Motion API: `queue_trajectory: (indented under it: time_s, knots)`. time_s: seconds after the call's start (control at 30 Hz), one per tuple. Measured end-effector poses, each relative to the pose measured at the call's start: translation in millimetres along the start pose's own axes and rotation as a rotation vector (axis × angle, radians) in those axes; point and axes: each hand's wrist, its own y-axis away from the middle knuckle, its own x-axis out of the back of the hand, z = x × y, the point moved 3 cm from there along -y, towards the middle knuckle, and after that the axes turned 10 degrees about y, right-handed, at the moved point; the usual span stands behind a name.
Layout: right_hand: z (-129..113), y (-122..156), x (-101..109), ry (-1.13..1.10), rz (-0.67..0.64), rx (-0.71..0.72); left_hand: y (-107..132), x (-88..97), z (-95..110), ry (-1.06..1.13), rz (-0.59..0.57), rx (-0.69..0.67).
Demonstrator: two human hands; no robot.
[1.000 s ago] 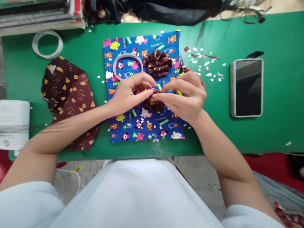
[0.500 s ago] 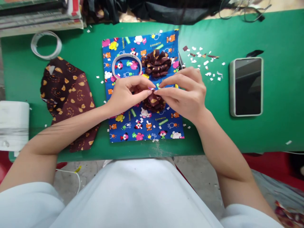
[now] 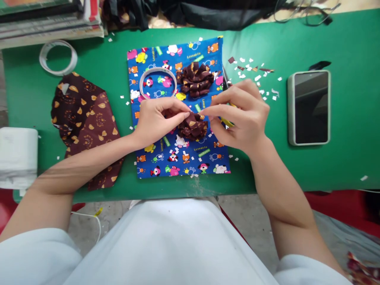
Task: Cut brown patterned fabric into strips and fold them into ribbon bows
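Note:
My left hand pinches the upper edge of a dark brown paper bow with gold print, between thumb and forefinger. Just right of the bow, my right hand has its fingers drawn together; anything between the tips is too small to make out. Both hands are above a blue cartoon-print sheet. A second brown bow lies on the sheet behind them, beside a narrow tape roll. Scissors with yellow handles are partly hidden under my right hand.
Brown patterned paper and a wider tape roll lie at left, near a white box. A phone rests at right. White paper bits are scattered on the green table. Books are stacked at back left.
My right hand has moved right, away from my left fingertips and the bow, uncovering part of the scissors' yellow handles. My left hand stays at the bow.

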Motion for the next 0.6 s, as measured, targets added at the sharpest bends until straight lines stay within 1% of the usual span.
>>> queue_trajectory:
  time_s: [0.13, 0.27, 0.47, 0.6]
  knots:
    - [1, 0, -3, -0.031, -0.007, 0.081, 0, -0.3, 2, -0.039, 0.014, -0.012]
    - [-1, -1, -4, -0.03, -0.04, 0.131, 1, -1.1, 3, -0.08, 0.017, -0.028]
    - [-7, -3, -4, -0.001, -0.157, 0.181, 2, -1.8, 1, -0.103, 0.004, -0.046]
    - [-10, -3, -6, 0.002, -0.186, 0.227, 1, -2.4, 2, -0.134, -0.032, -0.068]
